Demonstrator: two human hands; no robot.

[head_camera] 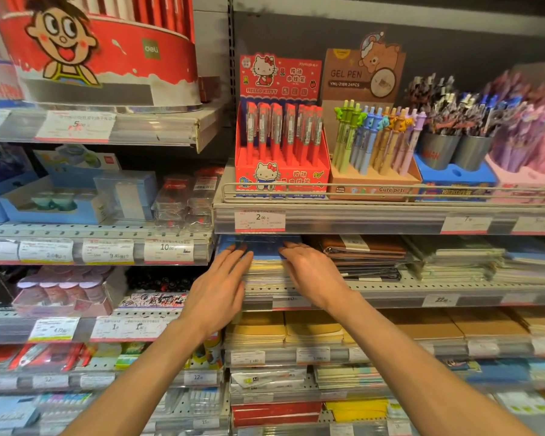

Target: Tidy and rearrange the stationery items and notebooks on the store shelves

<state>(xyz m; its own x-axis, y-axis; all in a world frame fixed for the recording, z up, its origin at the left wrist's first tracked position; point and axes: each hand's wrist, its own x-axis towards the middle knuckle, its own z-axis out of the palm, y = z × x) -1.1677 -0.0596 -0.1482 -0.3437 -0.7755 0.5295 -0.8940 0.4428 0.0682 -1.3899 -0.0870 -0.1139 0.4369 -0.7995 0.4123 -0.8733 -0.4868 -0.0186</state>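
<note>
Blue notebook (258, 247) tops its stack just below the "2.00" price tag (260, 220); left hand (216, 289) and right hand (312, 272) reach forward, fingers extended flat on its cover, not gripping. Above the tag, a red box (282, 177) reads "HELLO KITTY".

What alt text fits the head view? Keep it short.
Both hands, left hand and right hand, lie flat with fingers spread on a stack of blue-covered notebooks on a store shelf. On the shelf above stand a red Hello Kitty pen display and a Gel Pen box.

Steel shelf (390, 291) — stacked notebooks (265, 269) and brown notebooks (368, 250) lie on it.
</note>
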